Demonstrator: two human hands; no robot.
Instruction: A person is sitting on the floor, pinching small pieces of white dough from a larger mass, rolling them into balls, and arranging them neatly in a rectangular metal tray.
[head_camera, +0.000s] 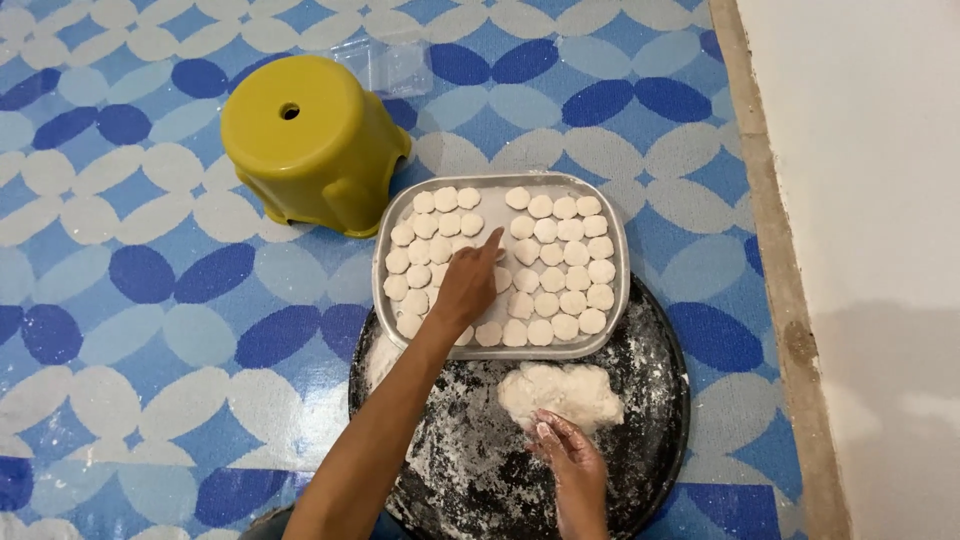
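Dough lay in two forms: one rough lump (562, 393) on a round black griddle (650, 400) dusted with flour, and many small flattened rounds (560, 255) set in rows on a grey rectangular tray (617, 240). I counted about forty rounds, though the left hand hid a few, so the exact number could not be told. They stood in two blocks, left and right, with a narrow bare strip of tray between them. Each round was pale, smooth and roughly coin-shaped, touching its neighbours. The tray rested partly on the far edge of the griddle and partly on the blue and white patterned floor mat (150, 300). The left hand (468, 283) reached over the tray, forefinger stretched out and the other fingers curled in, its tip at the rounds near the middle; it gripped nothing that I could see. The right hand (570, 450) lay loosely open, fingertips touching the near edge of the lump. One yellow plastic stool (310, 140) stood just beside the tray's far left corner
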